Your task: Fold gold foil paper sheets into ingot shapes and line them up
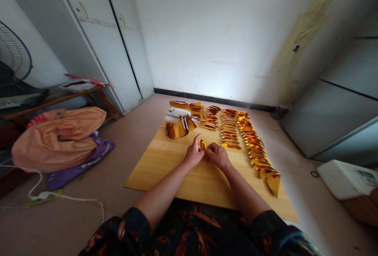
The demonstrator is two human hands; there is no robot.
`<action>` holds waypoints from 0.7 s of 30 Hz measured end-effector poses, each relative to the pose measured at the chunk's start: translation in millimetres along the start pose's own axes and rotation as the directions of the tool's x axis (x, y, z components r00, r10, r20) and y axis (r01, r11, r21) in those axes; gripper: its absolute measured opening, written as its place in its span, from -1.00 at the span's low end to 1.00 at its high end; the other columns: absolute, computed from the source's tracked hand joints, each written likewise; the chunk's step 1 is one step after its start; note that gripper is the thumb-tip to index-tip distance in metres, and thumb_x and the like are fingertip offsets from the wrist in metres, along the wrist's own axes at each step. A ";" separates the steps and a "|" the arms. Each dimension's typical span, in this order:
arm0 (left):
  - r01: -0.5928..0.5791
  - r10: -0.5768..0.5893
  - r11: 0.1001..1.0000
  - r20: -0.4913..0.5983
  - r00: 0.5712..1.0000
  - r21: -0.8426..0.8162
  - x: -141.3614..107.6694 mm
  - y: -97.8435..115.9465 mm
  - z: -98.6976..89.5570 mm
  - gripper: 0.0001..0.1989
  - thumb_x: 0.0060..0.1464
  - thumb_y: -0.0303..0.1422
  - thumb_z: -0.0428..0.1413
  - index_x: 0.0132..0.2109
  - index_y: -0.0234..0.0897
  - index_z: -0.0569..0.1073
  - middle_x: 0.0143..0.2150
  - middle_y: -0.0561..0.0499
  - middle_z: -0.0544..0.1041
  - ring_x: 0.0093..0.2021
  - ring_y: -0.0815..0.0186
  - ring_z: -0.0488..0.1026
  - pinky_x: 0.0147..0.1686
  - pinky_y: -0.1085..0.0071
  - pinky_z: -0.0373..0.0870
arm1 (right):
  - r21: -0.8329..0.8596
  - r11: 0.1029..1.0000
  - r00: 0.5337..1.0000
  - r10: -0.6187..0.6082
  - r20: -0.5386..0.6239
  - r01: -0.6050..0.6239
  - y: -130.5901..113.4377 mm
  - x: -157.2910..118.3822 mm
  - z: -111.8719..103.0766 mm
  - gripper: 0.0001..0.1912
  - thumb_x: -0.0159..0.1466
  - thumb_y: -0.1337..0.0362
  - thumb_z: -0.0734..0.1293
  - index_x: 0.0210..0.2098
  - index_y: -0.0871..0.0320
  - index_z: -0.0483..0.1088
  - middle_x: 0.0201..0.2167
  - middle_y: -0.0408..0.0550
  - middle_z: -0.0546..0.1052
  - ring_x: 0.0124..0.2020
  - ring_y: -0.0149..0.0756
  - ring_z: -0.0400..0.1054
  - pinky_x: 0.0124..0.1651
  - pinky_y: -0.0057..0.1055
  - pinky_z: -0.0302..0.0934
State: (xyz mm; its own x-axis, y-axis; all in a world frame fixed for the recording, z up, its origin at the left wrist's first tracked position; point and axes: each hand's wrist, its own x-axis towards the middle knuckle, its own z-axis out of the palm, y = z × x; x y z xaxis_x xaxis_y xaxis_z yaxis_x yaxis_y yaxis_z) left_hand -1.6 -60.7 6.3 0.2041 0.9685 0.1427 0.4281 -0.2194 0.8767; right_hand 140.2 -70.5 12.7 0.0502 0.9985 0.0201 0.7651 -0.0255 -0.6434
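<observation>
Between my two hands, above the middle of a wooden board (165, 169), is a small piece of gold foil paper (202, 144). My left hand (195, 151) grips its left side, thumb raised along it. The fingers of my right hand (217, 154) pinch its lower right part, and they hide some of it. Just beyond my left hand lies a curved stack of gold foil sheets (177, 128). To the right, folded gold foil pieces stand in overlapping rows: a short row (211, 118), a middle row (230, 130) and a long row (255, 145).
More gold sheets (196, 110) and a white paper bundle (178, 112) lie at the board's far left corner. An orange bag (59, 138), a purple bag (81, 165) and a white cable (73, 197) are on the floor at left. A white box (348, 179) stands at right.
</observation>
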 end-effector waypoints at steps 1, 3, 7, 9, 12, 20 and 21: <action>-0.006 0.006 1.000 0.001 1.000 0.003 -0.2 0.7 0.2 -0.24 -0.07 -0.57 0.03 0.29 -0.20 0.02 -0.63 0.28 0.21 -0.60 0.48 0.18 -0.53 0.56 0.09 | 0.014 1.000 1.000 0.002 -0.003 -0.002 0.2 0.3 0.1 -0.88 0.13 0.21 0.26 -0.45 0.11 0.37 -0.54 -0.20 0.47 -0.48 -0.42 0.31 -0.44 -0.57 0.04; -0.023 0.023 1.000 0.009 1.000 0.009 -0.4 2.1 0.2 -0.24 -0.06 -0.57 0.03 0.29 -0.18 0.01 -0.62 0.28 0.20 -0.60 0.48 0.18 -0.53 0.56 0.08 | 0.040 0.999 1.000 -0.015 -0.011 0.016 0.9 1.2 0.4 -0.88 0.14 0.23 0.24 -0.46 0.12 0.37 -0.54 -0.20 0.47 -0.47 -0.41 0.32 -0.43 -0.56 0.05; -0.050 0.050 0.999 0.053 0.997 -0.013 0.5 2.3 -0.3 -0.25 -0.04 -0.59 -0.01 0.30 -0.14 0.01 -0.62 0.26 0.16 -0.60 0.47 0.15 -0.53 0.56 0.07 | 0.052 0.997 0.998 -0.047 -0.048 0.050 2.5 3.4 1.6 -0.84 0.17 0.27 0.20 -0.47 0.12 0.38 -0.52 -0.18 0.48 -0.46 -0.41 0.31 -0.41 -0.55 0.07; -0.056 0.060 0.997 0.077 0.995 -0.057 1.8 -0.1 -0.5 -0.25 -0.03 -0.58 -0.02 0.31 -0.15 -0.01 -0.63 0.26 0.14 -0.61 0.48 0.12 -0.54 0.57 0.06 | 0.045 0.998 0.998 -0.035 -0.059 0.037 3.3 4.1 2.3 -0.84 0.17 0.29 0.20 -0.47 0.12 0.38 -0.53 -0.17 0.48 -0.46 -0.40 0.31 -0.40 -0.55 0.06; -0.060 0.076 0.987 0.103 0.992 -0.149 3.8 -6.4 -0.3 -0.24 -0.01 -0.57 -0.01 0.33 -0.18 -0.05 -0.63 0.27 0.10 -0.61 0.50 0.07 -0.55 0.58 0.03 | 0.045 0.999 0.998 -0.023 -0.062 0.026 4.7 4.3 3.1 -0.85 0.17 0.27 0.20 -0.47 0.12 0.37 -0.53 -0.17 0.48 -0.46 -0.39 0.30 -0.41 -0.54 0.06; -0.046 0.071 0.975 0.108 0.992 -0.217 3.6 -12.9 -1.7 -0.21 0.01 -0.54 0.04 0.34 -0.18 -0.11 -0.62 0.28 0.12 -0.61 0.52 0.08 -0.55 0.61 0.04 | 0.078 0.996 0.998 -0.039 -0.040 0.042 6.7 4.6 4.4 -0.85 0.18 0.24 0.20 -0.46 0.12 0.33 -0.52 -0.17 0.45 -0.44 -0.38 0.29 -0.39 -0.54 0.06; -0.049 0.071 0.978 0.106 0.992 -0.203 3.4 -12.0 -1.9 -0.20 0.00 -0.55 0.03 0.34 -0.18 -0.11 -0.62 0.28 0.12 -0.61 0.52 0.08 -0.55 0.61 0.04 | 0.074 0.996 0.998 -0.038 -0.040 0.041 6.4 4.5 4.4 -0.86 0.17 0.25 0.20 -0.47 0.12 0.33 -0.53 -0.17 0.45 -0.45 -0.39 0.28 -0.39 -0.54 0.06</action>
State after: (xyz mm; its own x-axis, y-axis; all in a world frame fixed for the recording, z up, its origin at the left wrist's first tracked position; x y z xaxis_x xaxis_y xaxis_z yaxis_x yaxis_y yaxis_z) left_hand -7.7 -54.5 -2.8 0.3264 0.9324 0.1552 0.2302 -0.2377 0.9437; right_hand 142.5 -65.9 5.3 0.0472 0.9961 0.0752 0.7168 0.0187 -0.6970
